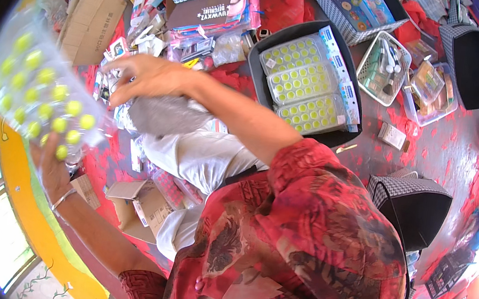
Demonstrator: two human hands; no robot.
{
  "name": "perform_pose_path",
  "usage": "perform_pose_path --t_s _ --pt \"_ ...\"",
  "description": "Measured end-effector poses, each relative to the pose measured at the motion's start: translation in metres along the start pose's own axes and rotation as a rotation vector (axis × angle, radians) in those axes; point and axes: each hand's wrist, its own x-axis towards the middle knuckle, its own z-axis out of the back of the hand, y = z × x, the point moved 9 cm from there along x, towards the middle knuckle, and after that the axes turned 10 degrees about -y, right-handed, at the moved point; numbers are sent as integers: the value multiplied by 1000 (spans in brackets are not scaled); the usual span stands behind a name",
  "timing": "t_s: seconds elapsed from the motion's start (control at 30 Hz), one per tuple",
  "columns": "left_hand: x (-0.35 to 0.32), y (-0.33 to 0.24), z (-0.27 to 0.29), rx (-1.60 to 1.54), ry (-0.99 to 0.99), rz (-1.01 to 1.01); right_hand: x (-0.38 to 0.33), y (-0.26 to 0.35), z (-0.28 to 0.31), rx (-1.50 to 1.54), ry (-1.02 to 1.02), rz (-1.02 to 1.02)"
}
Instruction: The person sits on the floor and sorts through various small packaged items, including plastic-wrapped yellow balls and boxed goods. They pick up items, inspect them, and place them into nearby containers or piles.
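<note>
My left hand (53, 164) grips the lower edge of a clear plastic pack (45, 87), raised and tilted at the far left, with rows of round yellow-green pieces in it. Motion blurs the pack a little. My right hand (152, 79) reaches across to the left, its fingers apart and curved, with nothing plainly between them. It is close to the pack's right edge. Under my right wrist, above my white-trousered leg, is a blurred grey thing (165, 117) whose kind I cannot make out. Similar packs (300, 76) lie in a black bin (260, 67) ahead of me.
Cardboard boxes (93, 27) stand at far left, and an opened carton (135, 205) sits by my leg. Small packaged goods (198, 50) are heaped ahead. White baskets (383, 68) and a houndstooth-patterned bin (408, 202) stand to the right on a worn red floor (353, 113).
</note>
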Motion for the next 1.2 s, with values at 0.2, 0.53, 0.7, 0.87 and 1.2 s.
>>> perform_pose_path --t_s 0.2,0.53,0.7,0.87,1.2 --pt "-25 44 -139 309 529 32 -44 -19 70 366 -272 -128" --pt "-24 78 -108 167 345 156 -215 -174 244 672 -1123 -378" --pt "-41 116 -23 121 124 314 -263 -272 313 589 -1366 -523" --pt "-87 168 30 77 -29 473 -278 -342 355 392 -1596 -607" --pt "-153 211 76 56 -194 714 -292 -293 343 219 -1898 -518"
